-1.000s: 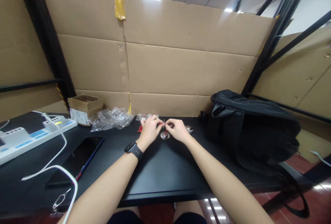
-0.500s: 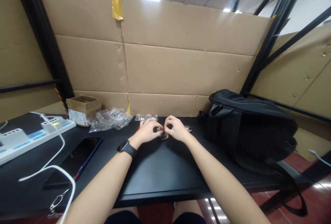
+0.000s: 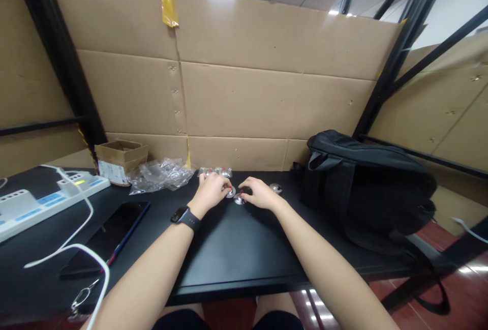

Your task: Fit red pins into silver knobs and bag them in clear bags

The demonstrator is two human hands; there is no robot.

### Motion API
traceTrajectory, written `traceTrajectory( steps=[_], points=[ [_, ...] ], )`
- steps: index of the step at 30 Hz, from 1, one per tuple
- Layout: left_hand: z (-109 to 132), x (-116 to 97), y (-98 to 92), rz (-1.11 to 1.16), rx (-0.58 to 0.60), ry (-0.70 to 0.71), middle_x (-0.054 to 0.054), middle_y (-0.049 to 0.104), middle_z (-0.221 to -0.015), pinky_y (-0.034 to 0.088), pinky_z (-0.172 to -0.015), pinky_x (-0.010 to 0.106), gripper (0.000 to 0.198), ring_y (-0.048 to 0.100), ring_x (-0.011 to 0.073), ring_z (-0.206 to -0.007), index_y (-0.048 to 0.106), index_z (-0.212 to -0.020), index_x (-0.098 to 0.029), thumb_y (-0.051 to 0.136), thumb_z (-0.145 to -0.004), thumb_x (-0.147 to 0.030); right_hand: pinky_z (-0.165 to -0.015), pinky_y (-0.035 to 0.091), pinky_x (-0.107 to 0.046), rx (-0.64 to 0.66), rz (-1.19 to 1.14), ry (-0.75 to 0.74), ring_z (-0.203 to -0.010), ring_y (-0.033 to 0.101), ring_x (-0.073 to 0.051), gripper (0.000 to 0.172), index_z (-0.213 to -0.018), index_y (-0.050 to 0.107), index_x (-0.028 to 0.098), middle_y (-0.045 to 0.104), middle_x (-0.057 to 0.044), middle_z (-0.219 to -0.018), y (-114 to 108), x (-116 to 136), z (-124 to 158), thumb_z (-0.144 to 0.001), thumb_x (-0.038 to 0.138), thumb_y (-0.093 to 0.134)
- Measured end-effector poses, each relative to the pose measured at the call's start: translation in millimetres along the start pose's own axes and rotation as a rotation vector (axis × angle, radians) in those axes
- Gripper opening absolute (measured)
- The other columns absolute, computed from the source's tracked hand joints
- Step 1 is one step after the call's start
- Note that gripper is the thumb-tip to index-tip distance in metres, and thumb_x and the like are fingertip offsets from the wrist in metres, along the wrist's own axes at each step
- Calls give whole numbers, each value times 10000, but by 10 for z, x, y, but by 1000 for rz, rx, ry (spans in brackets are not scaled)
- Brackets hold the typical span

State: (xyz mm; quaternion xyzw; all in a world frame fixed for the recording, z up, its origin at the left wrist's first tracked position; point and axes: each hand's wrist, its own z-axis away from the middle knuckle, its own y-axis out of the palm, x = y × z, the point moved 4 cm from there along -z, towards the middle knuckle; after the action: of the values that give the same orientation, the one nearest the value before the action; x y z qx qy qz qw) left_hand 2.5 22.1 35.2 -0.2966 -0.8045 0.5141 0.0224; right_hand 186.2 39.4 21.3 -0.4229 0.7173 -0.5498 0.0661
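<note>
My left hand [image 3: 211,191] and my right hand [image 3: 259,194] rest low on the black table [image 3: 236,248], fingertips meeting over two small shiny metal discs [image 3: 235,196]. A bit of red shows between the fingers at the discs. The left fingertips pinch at the left disc; the right fingertips touch the right one. Whether either disc is lifted I cannot tell. A third metal disc [image 3: 275,187] lies just right of my right hand. A small clear packet with red pieces [image 3: 215,171] lies beyond my left hand. A black watch [image 3: 185,217] sits on my left wrist.
A black backpack [image 3: 366,187] lies on the table's right side. Crumpled clear plastic bags [image 3: 160,175] and a small cardboard box [image 3: 120,159] sit at the back left. A white power strip [image 3: 41,200] with white cable, a dark tablet [image 3: 110,233] and cardboard walls surround the space.
Both hands have dropped from holding a small red-and-metal piece above the table down onto the discs on the surface. The camera view has shifted slightly.
</note>
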Motion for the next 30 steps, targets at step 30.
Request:
traceTrajectory(
  steps=[30],
  points=[
    [-77,119,205,678,-79,-373,59,787,-911,468,-920,389,166,716,262,-951,762,-841,-228,709,-789,-376,-785,507,-314,-358,-269,35,-906,635,-189,121,-876,602,196,672,-73,-1023,-202,-51,-59,-924,296,553]
  ],
)
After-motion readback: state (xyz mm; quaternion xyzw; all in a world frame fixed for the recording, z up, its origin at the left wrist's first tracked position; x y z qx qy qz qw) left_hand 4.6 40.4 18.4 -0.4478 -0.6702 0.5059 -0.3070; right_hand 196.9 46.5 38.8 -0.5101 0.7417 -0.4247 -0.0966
